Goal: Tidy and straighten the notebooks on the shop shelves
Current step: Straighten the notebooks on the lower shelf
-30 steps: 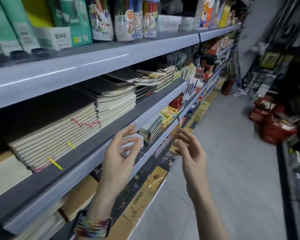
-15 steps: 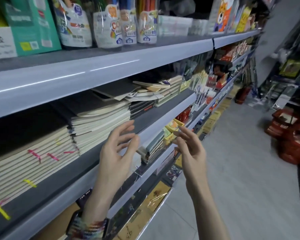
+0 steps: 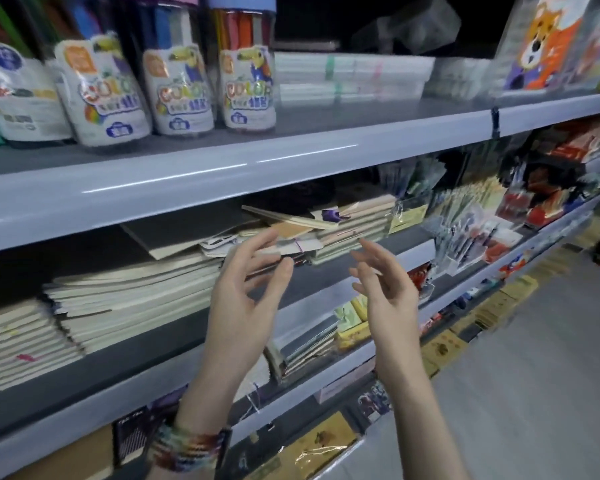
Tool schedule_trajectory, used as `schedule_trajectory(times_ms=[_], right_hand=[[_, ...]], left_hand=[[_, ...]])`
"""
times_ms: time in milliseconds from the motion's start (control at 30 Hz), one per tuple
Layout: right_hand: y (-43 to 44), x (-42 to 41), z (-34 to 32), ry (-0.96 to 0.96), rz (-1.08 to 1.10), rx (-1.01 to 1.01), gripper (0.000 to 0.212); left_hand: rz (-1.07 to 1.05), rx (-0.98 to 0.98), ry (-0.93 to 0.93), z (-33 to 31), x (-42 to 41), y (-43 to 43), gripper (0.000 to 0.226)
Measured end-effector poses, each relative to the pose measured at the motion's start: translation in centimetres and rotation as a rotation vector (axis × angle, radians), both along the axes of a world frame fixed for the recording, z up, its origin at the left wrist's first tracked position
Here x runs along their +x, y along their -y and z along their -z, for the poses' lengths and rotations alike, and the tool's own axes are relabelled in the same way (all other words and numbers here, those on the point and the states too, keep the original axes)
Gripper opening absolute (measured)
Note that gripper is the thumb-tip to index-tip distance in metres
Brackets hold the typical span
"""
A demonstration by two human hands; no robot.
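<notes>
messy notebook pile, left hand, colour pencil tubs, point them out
messy notebook pile [image 3: 291, 227]: head view, tan cover near the top
left hand [image 3: 243, 306]: head view, middle of the hand
colour pencil tubs [image 3: 248, 88]: head view, label of the rightmost tub

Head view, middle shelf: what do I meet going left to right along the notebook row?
Along it: low cream notebook stack with pink marks → taller cream notebook stack → grey-covered notebook lying askew → messy pile of crooked notebooks → clear hanging packets.
</notes>
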State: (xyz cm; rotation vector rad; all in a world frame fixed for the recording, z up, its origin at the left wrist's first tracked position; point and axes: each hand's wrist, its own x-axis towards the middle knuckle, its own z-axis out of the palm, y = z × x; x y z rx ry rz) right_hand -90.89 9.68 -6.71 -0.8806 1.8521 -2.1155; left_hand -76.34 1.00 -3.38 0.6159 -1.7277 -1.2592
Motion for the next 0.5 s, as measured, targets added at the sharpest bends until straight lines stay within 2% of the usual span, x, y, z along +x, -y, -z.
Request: schedule_trajectory(times_ms=[233,300,400,500], right_hand=[[2.0,-4.3,-0.4,0.044,-0.135,-0.006,0.028],[2.7,-5.1,-0.5,0.101,-0.175,0.003,0.025],[3.9,-6.0,-0.6,0.189,-0.222,0.025,0.025],[4.9,-6.5,-1.0,0.235,-0.260,0.023,0.025]], left_hand=[[-0.187,-0.086,0.029,-1.7,-3.7,1.3,0.032],[-0.238,-0.048,0.064,-1.6,-4.3,2.0,0.031],[-0.313,0.051,0.131,-1.5,-5.2,3.0,0.042],[-0.368,0.057,0.218,-1.8,-6.0,3.5,0.044]])
